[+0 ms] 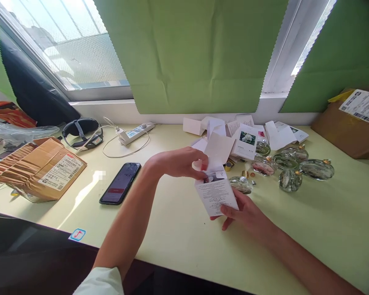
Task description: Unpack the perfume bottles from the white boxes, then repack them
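Observation:
My right hand (pixel 241 209) grips a small white printed carton (pixel 217 198) near its bottom, thumb on the front and fingers behind. The carton tilts over the table with its top flap (pixel 219 149) raised, and something dark and glassy shows in its mouth. My left hand (pixel 184 162) bends over that opening, thumb and fingertips closed at it; what they pinch is hidden. Just beyond the carton lies a clear glass bottle (pixel 241 185), partly covered. More round, flat glass bottles, such as one with a pinkish tint (pixel 263 167), lie to the right.
Opened white cartons (pixel 246 141) pile up at the back, with gold caps (pixel 245 174) nearby. A phone (pixel 119 184), a power strip (pixel 137 133) with a cable, a headset (pixel 83 133) and a brown parcel (pixel 55 170) are on the left. A cardboard box (pixel 349 131) stands far right.

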The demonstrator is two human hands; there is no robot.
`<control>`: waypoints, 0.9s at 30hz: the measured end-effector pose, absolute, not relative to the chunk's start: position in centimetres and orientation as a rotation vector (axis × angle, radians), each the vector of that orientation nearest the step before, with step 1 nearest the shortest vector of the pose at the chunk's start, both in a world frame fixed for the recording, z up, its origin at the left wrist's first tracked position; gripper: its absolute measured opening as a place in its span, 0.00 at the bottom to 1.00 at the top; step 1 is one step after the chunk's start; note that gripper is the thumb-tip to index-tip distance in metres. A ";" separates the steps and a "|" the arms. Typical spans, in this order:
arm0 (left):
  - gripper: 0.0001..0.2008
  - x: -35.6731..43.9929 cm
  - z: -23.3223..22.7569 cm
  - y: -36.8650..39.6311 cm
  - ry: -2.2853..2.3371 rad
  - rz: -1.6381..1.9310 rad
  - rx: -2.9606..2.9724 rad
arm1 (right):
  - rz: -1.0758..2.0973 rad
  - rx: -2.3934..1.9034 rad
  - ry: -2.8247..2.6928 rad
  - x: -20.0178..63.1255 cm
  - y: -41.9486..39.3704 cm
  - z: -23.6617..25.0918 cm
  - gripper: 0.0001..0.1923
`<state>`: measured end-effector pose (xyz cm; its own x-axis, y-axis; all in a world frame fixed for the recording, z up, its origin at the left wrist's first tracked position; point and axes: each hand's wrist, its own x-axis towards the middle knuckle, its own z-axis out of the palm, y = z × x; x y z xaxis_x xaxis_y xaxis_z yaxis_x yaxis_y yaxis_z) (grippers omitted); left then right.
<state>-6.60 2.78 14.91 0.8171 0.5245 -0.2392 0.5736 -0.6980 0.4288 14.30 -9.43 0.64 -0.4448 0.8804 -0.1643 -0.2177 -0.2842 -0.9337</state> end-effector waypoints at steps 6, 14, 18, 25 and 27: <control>0.19 -6.8 15.6 2.1 1.033 -0.220 2.487 | 1.627 -1.007 -1.236 13.7 -9.9 -0.1 0.26; 0.22 -7.2 16.9 0.7 1.039 -0.155 2.378 | 1.140 -1.270 -1.444 13.9 -11.0 -0.7 0.24; 0.16 -7.1 16.7 0.9 1.009 -0.195 2.414 | 0.967 -1.237 -1.566 14.5 -11.0 -0.1 0.24; 0.31 -6.9 16.3 0.8 0.799 -0.069 2.458 | 0.885 -1.194 -1.584 14.3 -11.0 -0.4 0.24; 0.31 -6.8 16.4 0.5 0.757 -0.047 2.475 | 0.918 -1.228 -1.518 14.2 -11.0 -0.4 0.24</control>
